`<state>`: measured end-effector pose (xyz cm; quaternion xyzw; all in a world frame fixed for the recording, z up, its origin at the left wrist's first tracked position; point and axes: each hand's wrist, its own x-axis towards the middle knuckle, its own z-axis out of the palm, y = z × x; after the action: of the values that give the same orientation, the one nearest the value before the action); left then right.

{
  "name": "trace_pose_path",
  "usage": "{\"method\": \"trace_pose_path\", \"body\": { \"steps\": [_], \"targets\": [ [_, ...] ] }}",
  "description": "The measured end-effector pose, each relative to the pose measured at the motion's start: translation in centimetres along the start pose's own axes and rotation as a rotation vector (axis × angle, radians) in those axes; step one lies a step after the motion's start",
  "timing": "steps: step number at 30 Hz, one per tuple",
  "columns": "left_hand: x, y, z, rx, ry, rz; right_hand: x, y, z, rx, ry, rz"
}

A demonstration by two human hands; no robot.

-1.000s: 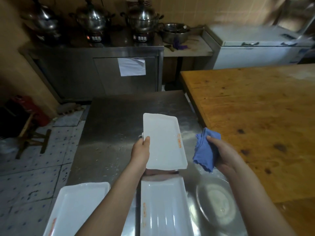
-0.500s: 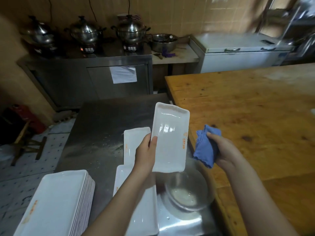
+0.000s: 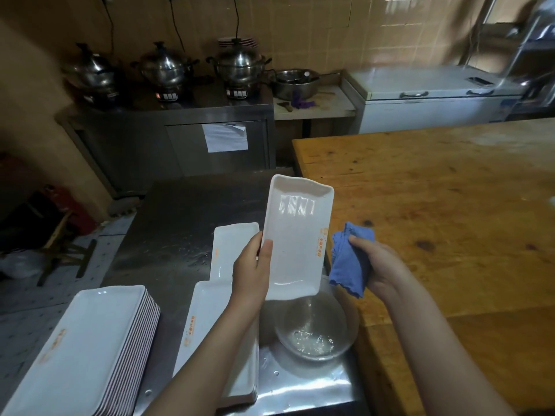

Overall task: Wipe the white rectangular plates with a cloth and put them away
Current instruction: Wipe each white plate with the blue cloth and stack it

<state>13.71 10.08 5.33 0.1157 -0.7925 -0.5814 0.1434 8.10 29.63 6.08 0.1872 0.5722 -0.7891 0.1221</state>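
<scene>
Observed: the left hand is raised at mid-frame and grips a white rectangular plate at its left long edge. The thumb lies on the plate's inner face and the other fingers are mostly hidden behind it. The left forearm is bare. It enters from the bottom edge and angles up and to the right.

The right hand is just beside the plate, apart from it, and holds a bunched blue cloth with the thumb on top. The right forearm is bare. It enters from the lower right and angles up and to the left.
</scene>
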Motion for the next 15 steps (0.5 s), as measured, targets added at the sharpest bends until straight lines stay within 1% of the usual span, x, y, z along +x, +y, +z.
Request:
{"method": "trace_pose_path", "body": {
  "steps": [4,6,9,12,15],
  "targets": [
    [-0.2,-0.1,0.5,0.013,0.008,-0.001,-0.1,-0.3,-0.2,0.005,-0.063,0.005],
    [0.1,-0.2,0.7,-0.009,0.021,-0.049,0.0,-0.6,-0.2,-0.011,-0.115,0.005],
    [0.4,-0.7,0.8,-0.148,0.03,-0.243,-0.2,-1.1,-0.2,-0.089,-0.163,-0.021],
    [0.6,-1.5,-0.1,-0.285,0.014,-0.464,-0.9,-2.0,0.2,-0.242,-0.219,-0.085],
    [0.8,-2.5,-0.9,-0.369,0.004,-0.595,-1.7,-2.5,2.0,-0.311,-0.296,-0.121]
  ]
}}
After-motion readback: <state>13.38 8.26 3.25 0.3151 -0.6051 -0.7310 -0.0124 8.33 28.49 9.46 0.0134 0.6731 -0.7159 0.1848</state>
